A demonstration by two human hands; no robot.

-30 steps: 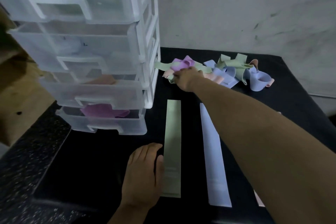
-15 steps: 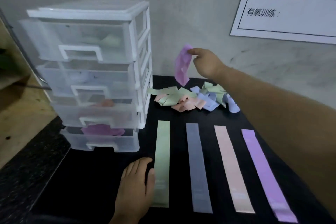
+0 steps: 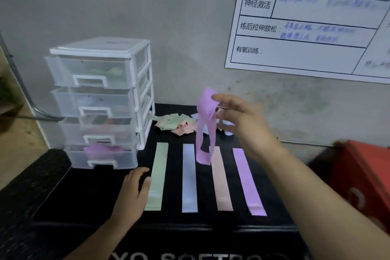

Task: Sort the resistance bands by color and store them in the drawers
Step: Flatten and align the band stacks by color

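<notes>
My right hand point(image 3: 238, 120) pinches a purple resistance band point(image 3: 205, 129) by its top, and the loop hangs in the air over the mat. My left hand point(image 3: 134, 192) lies flat on the black mat point(image 3: 84, 196), fingertips touching a green band point(image 3: 157, 175). Beside that one lie a blue band point(image 3: 189, 177), a peach band point(image 3: 220, 179) and a purple band point(image 3: 249, 181), all flat and parallel. A pile of mixed bands point(image 3: 177, 123) sits at the back. A clear plastic drawer unit point(image 3: 99, 101) stands at the left, its drawers partly pulled out, with purple bands in the bottom drawer point(image 3: 103, 156).
A grey wall rises right behind the mat, with a white printed chart point(image 3: 306, 17) at the upper right. A red box point(image 3: 363, 177) stands at the right edge. A wooden surface point(image 3: 16, 143) and a metal bar point(image 3: 31, 103) are left of the drawers.
My right hand took a purple band out of the pile and lifted it up and to the right, where it now hangs as a long loop. The view pulled back. My left hand stayed put.
</notes>
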